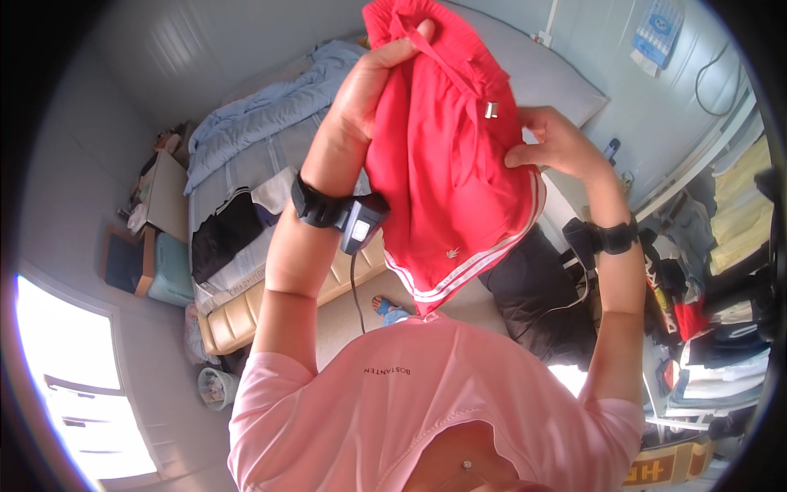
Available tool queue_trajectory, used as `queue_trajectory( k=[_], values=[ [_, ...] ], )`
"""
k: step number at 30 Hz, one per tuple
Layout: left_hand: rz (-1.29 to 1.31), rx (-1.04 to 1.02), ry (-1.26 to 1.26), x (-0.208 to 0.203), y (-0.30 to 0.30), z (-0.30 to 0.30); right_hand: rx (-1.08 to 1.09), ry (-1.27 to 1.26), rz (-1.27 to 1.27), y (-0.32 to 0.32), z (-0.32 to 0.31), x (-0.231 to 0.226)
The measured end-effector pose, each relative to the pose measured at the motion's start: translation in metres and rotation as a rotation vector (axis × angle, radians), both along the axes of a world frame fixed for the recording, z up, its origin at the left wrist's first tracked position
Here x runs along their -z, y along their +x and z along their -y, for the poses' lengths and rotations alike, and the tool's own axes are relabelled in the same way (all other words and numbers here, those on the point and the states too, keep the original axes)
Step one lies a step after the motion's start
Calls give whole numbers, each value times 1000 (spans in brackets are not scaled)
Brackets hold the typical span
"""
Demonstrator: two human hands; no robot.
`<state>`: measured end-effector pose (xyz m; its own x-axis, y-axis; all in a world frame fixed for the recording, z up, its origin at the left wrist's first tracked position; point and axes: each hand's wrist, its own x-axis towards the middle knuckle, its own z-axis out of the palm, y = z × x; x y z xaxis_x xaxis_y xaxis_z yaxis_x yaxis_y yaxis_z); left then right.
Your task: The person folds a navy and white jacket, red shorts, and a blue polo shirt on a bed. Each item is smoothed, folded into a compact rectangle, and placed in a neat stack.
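Note:
A pair of red shorts hangs in front of my chest, with a gathered waistband at the top and white stripes along the hem. A drawstring with a metal end dangles from the waist. Near the waistband my left hand grips the fabric, its thumb lying over the drawstring and the other fingers mostly hidden by the cloth. On the opposite side my right hand holds the edge of the shorts between thumb and fingers. Both wrists carry black straps with small devices.
Beyond the shorts stands a bed with a blue quilt and dark folded clothes. Clothes hang and lie stacked on a rack at the right. A waste bin sits at lower left, beside a bright window.

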<state>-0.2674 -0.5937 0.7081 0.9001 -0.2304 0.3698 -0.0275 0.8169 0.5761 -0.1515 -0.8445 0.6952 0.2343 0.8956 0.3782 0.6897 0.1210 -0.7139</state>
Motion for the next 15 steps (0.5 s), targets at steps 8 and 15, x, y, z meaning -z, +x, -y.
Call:
queue_trajectory(
  k=[8, 15],
  values=[
    [-151, -759, 530, 2, -28, -37, 244, -147, -4, 43, 40, -22],
    [-195, -943, 691, 3, -52, -66, 380, 160, 126, 62, 30, -37]
  ],
)
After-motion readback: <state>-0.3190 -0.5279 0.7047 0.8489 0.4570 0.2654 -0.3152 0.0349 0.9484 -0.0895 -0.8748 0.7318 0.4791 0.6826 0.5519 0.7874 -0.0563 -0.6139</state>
